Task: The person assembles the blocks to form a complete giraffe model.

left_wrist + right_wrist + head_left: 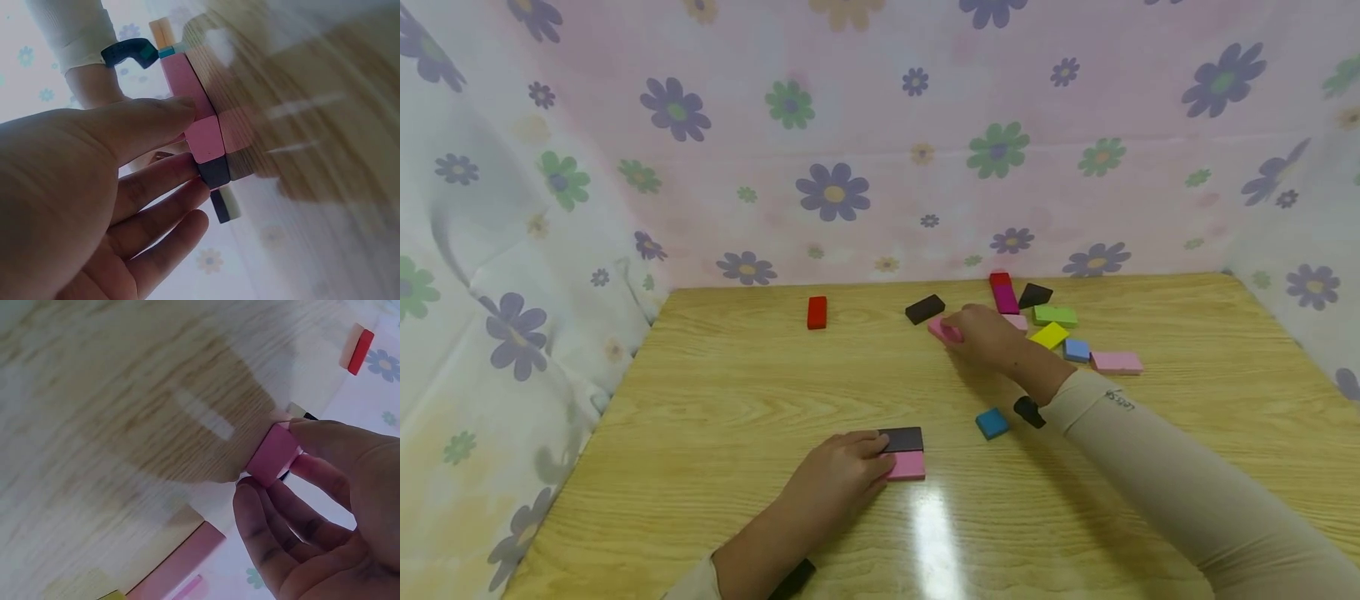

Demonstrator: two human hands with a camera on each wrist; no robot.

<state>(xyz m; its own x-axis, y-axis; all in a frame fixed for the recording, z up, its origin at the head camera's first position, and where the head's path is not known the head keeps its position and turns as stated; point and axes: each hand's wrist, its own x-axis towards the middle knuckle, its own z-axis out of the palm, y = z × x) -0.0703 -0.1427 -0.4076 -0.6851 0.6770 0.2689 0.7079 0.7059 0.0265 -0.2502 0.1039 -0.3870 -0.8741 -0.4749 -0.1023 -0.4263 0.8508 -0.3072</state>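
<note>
My left hand (pixel 838 471) is low in the middle of the head view, gripping a dark block (pixel 904 439) and a pink block (pixel 908 467) that lie side by side on the table. In the left wrist view, the thumb rests on the pink side and fingers touch the dark block (pixel 214 173). Farther back, my right hand (pixel 992 337) pinches another pink block (pixel 942 331). The right wrist view has this pink block (pixel 273 453) between thumb and fingertips, near the tabletop. Just beyond it lies a black block (pixel 925 309).
A red block (pixel 817 312) lies at the back left. Behind the right hand are magenta (pixel 1004 298), lime (pixel 1055 316), yellow (pixel 1048 335), light blue (pixel 1076 350) and light pink (pixel 1116 362) blocks. A blue block (pixel 992 423) and a black piece (pixel 1028 411) lie below the right forearm.
</note>
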